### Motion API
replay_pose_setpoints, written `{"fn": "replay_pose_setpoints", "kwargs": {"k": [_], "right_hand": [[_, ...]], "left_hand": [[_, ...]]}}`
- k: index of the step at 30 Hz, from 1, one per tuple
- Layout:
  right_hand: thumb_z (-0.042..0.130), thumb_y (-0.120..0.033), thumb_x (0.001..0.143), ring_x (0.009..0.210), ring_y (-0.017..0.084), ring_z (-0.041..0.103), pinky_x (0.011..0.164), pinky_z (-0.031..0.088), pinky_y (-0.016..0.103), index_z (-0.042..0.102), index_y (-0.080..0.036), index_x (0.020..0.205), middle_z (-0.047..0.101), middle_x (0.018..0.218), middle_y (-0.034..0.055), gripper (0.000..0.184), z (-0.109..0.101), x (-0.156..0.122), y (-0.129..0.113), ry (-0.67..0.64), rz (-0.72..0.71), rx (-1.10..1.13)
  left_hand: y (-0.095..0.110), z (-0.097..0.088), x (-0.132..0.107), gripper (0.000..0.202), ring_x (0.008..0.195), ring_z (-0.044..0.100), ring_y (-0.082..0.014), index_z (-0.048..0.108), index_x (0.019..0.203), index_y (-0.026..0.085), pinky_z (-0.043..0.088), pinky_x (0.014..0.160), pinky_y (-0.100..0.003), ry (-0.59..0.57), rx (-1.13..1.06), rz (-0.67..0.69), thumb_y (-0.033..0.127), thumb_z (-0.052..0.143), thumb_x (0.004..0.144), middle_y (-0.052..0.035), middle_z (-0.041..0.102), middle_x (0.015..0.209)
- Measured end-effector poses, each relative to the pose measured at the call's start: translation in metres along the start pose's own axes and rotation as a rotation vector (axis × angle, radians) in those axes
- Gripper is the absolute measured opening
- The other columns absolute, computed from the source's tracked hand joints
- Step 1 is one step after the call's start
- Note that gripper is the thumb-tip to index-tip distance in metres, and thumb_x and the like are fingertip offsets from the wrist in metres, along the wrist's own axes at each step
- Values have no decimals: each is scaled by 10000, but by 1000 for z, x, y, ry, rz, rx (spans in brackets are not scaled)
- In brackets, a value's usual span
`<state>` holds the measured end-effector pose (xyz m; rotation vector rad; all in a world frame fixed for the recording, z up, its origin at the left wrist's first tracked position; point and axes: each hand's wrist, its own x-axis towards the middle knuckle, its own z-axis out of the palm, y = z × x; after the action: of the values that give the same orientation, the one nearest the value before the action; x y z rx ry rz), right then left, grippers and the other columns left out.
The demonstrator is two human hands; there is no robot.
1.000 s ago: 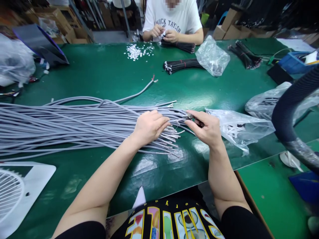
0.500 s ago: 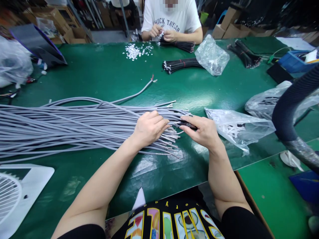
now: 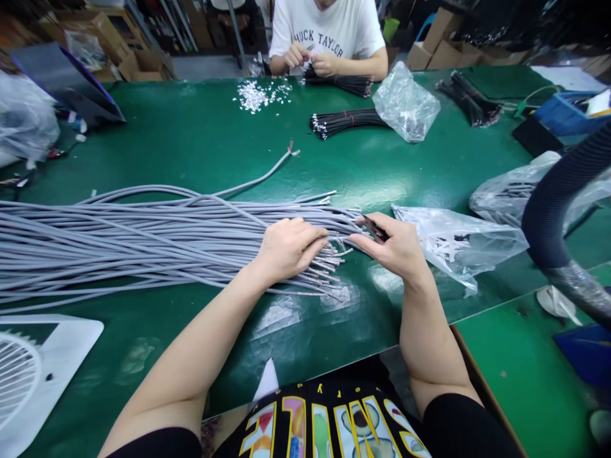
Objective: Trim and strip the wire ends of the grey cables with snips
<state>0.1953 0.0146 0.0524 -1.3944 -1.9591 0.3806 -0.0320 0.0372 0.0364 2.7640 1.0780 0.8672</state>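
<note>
Many grey cables (image 3: 157,235) lie in a long bundle across the table, their stripped ends pointing right. My left hand (image 3: 291,248) rests over the bundle near those ends, thumb and fingers pinched on a grey cable; the exact grip is partly hidden. Just to its right, my right hand (image 3: 394,245) is closed around a small dark hand tool (image 3: 375,229), whose kind I cannot make out. The thumb and fingertips of that hand are close to the cable ends. One cable with split red and white wires (image 3: 292,150) curves away from the bundle.
A clear plastic bag (image 3: 458,245) with white pieces lies right of my hand, beside a thick black hose (image 3: 548,197). Opposite, a person (image 3: 329,38) handles black cables (image 3: 338,83) near scattered white bits (image 3: 255,95). A white fan (image 3: 42,369) lies at the lower left.
My right hand has shifted slightly right, away from my left hand, and the dark tool in it shows more plainly. My left hand stays nearly in place on the bundle.
</note>
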Motion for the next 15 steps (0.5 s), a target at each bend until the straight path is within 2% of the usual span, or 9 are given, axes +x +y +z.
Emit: {"fn": "replay_pose_setpoints", "kwargs": {"k": [4, 8, 12, 15], "right_hand": [[697, -445, 757, 615, 108, 545, 576, 399, 237, 643, -184, 915, 661, 776, 11, 309, 2, -2, -6, -53, -90, 100], [707, -481, 734, 638, 117, 553, 606, 404, 241, 618, -183, 882, 654, 791, 22, 344, 10, -5, -8, -90, -155, 27], [600, -358, 828, 605, 108, 512, 599, 377, 237, 617, -184, 799, 617, 691, 4, 177, 13, -4, -9, -99, -147, -25], [566, -287, 843, 532, 82, 408, 547, 327, 227, 607, -176, 730, 521, 588, -31, 163, 14, -2, -10, -129, -95, 76]], "left_hand": [[3, -4, 0, 228, 745, 578, -152, 663, 921, 180, 406, 720, -270, -35, -134, -50, 347, 508, 912, -34, 698, 812], [4, -5, 1, 255, 751, 585, -156, 665, 880, 173, 409, 712, -269, -32, -136, -68, 351, 489, 924, -40, 695, 805], [5, -6, 1, 303, 769, 604, -153, 682, 877, 178, 407, 714, -257, -48, -138, -125, 368, 454, 938, -45, 705, 818], [3, -9, 0, 279, 721, 606, -135, 697, 894, 186, 406, 684, -236, -109, -249, -168, 385, 501, 909, -35, 709, 807]]}}
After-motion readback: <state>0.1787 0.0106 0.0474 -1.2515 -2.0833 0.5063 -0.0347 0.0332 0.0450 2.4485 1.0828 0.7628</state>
